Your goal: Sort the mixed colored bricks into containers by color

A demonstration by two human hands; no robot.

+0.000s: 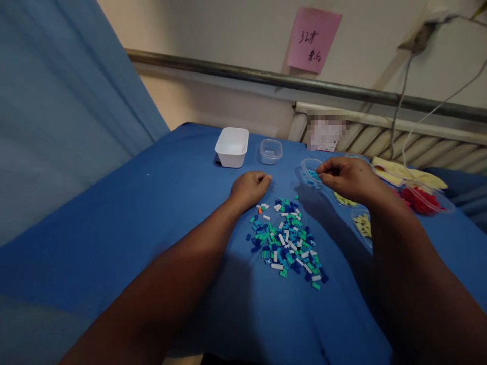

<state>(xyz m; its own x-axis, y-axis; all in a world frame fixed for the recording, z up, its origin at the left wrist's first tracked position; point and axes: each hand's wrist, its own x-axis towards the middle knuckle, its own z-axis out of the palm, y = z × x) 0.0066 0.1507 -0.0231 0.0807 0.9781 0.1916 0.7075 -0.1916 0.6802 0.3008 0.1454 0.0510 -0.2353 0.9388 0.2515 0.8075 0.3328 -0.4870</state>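
Note:
A heap of small plastic building bricks [287, 237] in green, teal, dark blue and white, with an orange one at its far left, lies on the blue-covered surface [167, 228]. Just beyond its far left edge rests my left hand [250, 188], fingers curled closed; whatever they may hold is hidden. My right hand [344, 175] hangs at the right side of a clear tub [311, 160] with bright blue bricks inside. Its thumb and forefinger are pinched together, and I cannot make out what is between them.
A white bin [232, 157] and a small clear tub [271, 142] stand at the back. To the right are tubs of pale yellow bricks [362, 225] and red bricks [420, 200], partly behind my right arm, plus a yellow cloth [414, 175]. A radiator [373, 129] lines the wall.

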